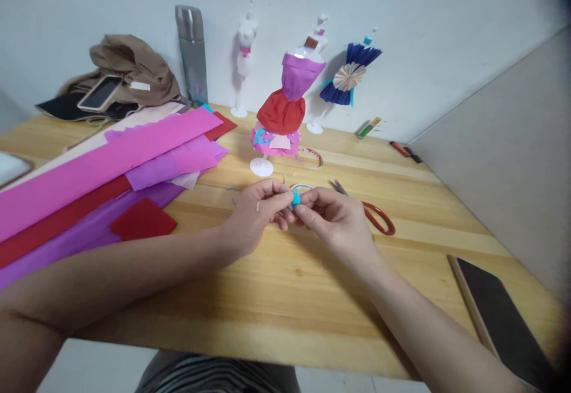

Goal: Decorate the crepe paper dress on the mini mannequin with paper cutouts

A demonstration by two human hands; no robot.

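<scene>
A small turquoise piece of paper is pinched between my two hands above the wooden table. My left hand grips its left side with thumb and fingertips. From the other side, my right hand pinches it the same way. Scissors with red handles lie just beyond my right hand, partly hidden by it. A roll of tape shows partly behind my fingers. Farther back stands a small dress form dressed in purple, red and pink paper, with turquoise bits on the lowest tier.
Stacked crepe paper sheets cover the left side. Behind them are a grey bottle and a brown cloth bag with a phone. Two more forms, one white, one in blue paper, stand by the wall. Another phone lies right.
</scene>
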